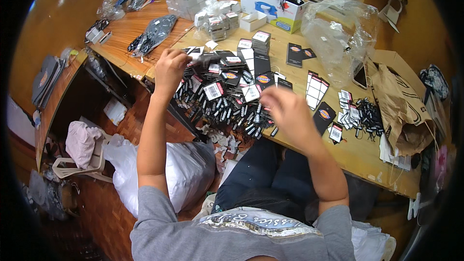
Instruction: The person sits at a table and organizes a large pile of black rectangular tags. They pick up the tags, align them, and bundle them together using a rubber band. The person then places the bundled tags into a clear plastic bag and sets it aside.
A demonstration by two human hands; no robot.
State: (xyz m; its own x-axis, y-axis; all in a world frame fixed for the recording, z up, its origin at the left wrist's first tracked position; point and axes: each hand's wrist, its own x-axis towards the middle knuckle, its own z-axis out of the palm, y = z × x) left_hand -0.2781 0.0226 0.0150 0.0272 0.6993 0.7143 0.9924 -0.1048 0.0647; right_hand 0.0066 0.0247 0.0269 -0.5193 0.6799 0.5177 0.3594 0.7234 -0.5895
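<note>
Where the wooden table (357, 153) runs out to the left of the brown paper bag (403, 111), a big pile of hang tags (213, 90) lies well apart from that bag, its black cords (237, 116) hanging over the near edge. At the end of the pile farther from the bag, the left hand (170, 70) is raised with its fingers curled together; whether it pinches a tag, I cannot tell. At the end nearer the bag, the right hand (292, 116) is blurred, fingers bent inward, and its grip cannot be read either.

Each tag looks like thin, stiff card, so light that weight should hardly matter. The dark faces appear smooth, so neighbouring cards could slide over one another, and a single one may be hard to part from those beneath. The cords look soft and limp, with small end pieces likely to snag; tugging on one might drag several tags along. A card is best pinched by its long edges, which spares the corners. Gathered thickly, as in the stack of tags (261, 43) well left of the bag, they probably want holding from both sides. The smaller cluster of tags (369, 118) just left of the bag seems equally prone to tangling.
</note>
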